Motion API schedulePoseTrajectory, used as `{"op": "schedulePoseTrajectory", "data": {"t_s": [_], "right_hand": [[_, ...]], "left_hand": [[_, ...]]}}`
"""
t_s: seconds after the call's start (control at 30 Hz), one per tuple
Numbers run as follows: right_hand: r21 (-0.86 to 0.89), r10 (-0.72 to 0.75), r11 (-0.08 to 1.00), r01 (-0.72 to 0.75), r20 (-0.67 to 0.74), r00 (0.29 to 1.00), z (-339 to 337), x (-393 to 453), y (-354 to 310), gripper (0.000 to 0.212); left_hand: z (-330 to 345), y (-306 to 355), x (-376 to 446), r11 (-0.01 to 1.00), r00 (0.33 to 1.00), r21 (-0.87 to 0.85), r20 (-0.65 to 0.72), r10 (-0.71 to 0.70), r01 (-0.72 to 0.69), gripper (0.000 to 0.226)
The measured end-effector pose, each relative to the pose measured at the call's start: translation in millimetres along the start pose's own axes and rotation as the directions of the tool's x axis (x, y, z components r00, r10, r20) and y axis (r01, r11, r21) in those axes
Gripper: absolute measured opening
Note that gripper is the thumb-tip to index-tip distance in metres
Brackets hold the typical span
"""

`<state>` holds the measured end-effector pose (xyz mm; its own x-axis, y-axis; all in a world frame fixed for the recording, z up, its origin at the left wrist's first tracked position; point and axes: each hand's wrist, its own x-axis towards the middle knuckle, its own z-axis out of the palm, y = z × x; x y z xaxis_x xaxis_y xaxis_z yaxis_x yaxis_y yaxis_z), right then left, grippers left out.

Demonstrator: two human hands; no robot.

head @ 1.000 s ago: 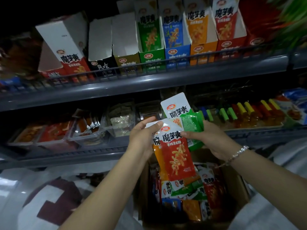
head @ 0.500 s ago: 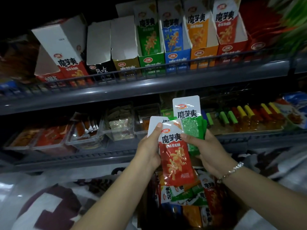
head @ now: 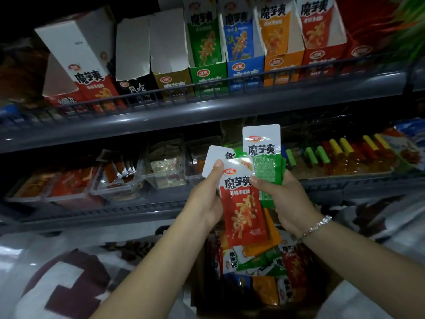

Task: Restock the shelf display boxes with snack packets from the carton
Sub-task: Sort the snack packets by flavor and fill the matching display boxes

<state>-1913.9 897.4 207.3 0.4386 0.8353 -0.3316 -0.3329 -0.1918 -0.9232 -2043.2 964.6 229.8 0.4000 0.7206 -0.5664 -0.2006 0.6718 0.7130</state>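
Red packet (head: pixel 243 210): upright, long axis vertical, gripped with others in left hand (head: pixel 204 203). Green packets (head: pixel 266 166) pinched in right hand (head: pixel 287 199). Landmark, green display box (head: pixel 208 75): above, slightly left of the green packets. Carton (head: pixel 202 284) lies below both hands.

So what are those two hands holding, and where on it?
Snack packets. The left hand grips a fanned bunch with a red packet in front, near their tops; the right hand holds green packets around the middle.
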Motion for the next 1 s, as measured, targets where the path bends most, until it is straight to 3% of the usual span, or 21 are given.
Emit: {"op": "schedulePoseTrajectory", "data": {"t_s": [0.13,0.2,0.3,0.43,0.7,0.83,1.0], "right_hand": [[0.097,0.012,0.995,-0.008,-0.046,0.999,-5.0,3.1,-11.0,0.064],[0.111,-0.023,0.993,0.032,-0.080,0.997,-10.0,5.7,-16.4,0.047],[0.042,-0.101,0.993,0.107,-0.110,0.989,-15.6,7.2,-21.4,0.038],[-0.040,-0.203,0.979,0.200,-0.085,0.976,-21.1,6.7,-25.5,0.026],[-0.089,-0.265,0.962,0.260,-0.048,0.963,-24.5,2.9,-28.4,0.033],[-0.111,-0.262,0.961,0.254,-0.059,0.963,-20.3,1.8,-21.3,0.035],[-0.060,-0.223,0.974,0.220,-0.059,0.973,-22.8,5.2,-20.2,0.032]], "left_hand": [[-1.7,-3.5,-6.3,0.942,0.985,0.333,0.150,-0.086,0.031,0.023],[-1.6,-8.5,-7.1,0.911,0.973,0.409,0.183,-0.139,0.053,0.021],[-3.4,-13.3,-5.7,0.902,0.982,0.432,0.177,-0.057,-0.026,0.014],[-8.1,-10.1,-5.0,0.923,0.989,0.370,0.131,0.064,-0.109,0.030],[-2.7,-3.7,-11.3,0.945,0.979,0.304,0.195,0.065,-0.123,0.024],[2.2,-3.6,-14.4,0.931,0.976,0.332,0.202,0.085,-0.150,0.036],[-0.2,-2.8,-10.9,0.902,0.987,0.402,0.046,0.152,-0.157,0.008]]}}
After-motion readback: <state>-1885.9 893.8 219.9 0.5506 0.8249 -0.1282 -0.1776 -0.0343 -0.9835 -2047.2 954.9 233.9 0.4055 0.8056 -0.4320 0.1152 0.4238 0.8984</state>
